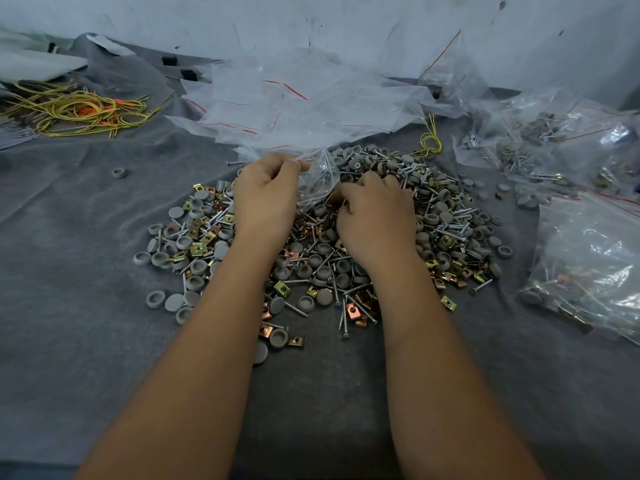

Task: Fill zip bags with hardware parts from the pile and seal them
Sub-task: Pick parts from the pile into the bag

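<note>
Fingers of the left hand [265, 194] curl round and pinch the small clear plastic zip bag [317, 181] above the pile of grey caps, silver screws and brass clips [346, 244] on grey cloth [86, 254]; right hand [375, 214], fingers curled, pinches parts beside the bag; no readable writing

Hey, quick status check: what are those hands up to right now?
Left hand holds small zip bag open. Right hand pinching parts from pile. Bag unsealed. Nothing blocking.

Cloth-covered work surface against a marked wall

A wrinkled grey cloth [86, 237] covers the surface; behind it stands a pale wall [311, 19], scuffed with dark marks, under dim, even light.
</note>
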A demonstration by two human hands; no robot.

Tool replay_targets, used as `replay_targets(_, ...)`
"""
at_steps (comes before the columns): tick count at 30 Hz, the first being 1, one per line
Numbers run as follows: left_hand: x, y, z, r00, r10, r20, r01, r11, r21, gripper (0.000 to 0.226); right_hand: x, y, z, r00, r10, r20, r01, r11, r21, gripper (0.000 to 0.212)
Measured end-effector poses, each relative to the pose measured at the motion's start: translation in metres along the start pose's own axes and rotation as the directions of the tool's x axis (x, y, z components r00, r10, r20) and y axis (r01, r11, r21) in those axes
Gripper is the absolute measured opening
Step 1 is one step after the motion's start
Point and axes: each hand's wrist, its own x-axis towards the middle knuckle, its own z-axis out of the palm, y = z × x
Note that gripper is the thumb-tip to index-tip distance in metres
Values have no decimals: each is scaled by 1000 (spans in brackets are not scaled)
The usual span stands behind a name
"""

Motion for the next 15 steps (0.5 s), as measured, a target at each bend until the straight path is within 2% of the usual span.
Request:
replay_targets(7,0,0,1,1000,-1,4,1,1000,-13,26,0,-2,-1,1000,6,18,-5,998,-60,35)
replay_targets(15,-1,-1,1,1000,5,4,-5,1000,-3,26,2,-2,-3,998,59,-9,-59,998,-18,27)
